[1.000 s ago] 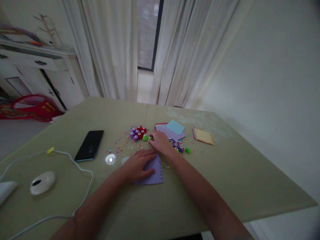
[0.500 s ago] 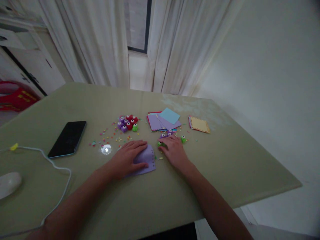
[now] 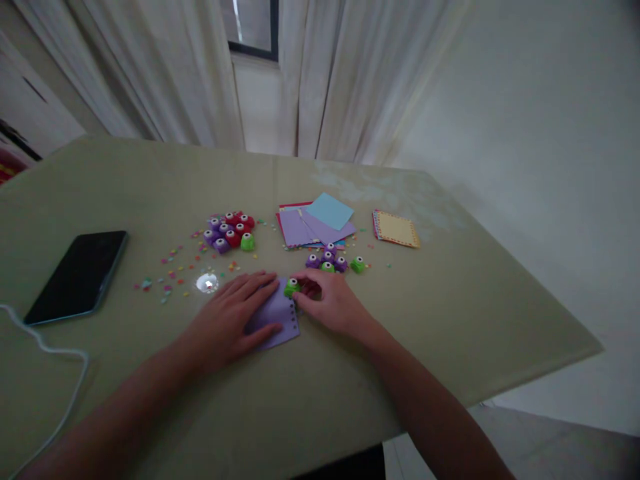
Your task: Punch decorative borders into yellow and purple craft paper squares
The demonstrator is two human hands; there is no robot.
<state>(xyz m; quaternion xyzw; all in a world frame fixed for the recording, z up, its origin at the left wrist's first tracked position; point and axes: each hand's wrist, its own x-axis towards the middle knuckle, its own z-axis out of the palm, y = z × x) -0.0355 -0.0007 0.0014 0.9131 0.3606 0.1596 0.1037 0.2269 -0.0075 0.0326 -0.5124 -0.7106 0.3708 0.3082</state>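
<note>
My left hand [image 3: 239,313] lies flat with fingers spread over a sheet of purple paper [image 3: 274,319], pressing it to the table. A row of small punched holes runs along the sheet's right edge. At that edge, near its upper corner, my right hand [image 3: 333,303] grips a small green craft punch [image 3: 292,288] with an eye-like button between thumb and fingers. Whether the paper sits inside its slot I cannot tell. Just beyond my right hand stand several purple punches [image 3: 329,256] and another green punch [image 3: 358,265].
A cluster of red and purple punches [image 3: 231,233] stands farther left amid scattered paper confetti [image 3: 169,288]. Coloured paper sheets [image 3: 316,225] and a stack of edged cards [image 3: 397,229] lie behind. A phone [image 3: 77,275] and a white cable [image 3: 63,351] are at left.
My right hand has moved left from the punch group to the purple paper's edge, carrying a green punch. My left hand stays on the paper. The camera view has tilted down and shifted.
</note>
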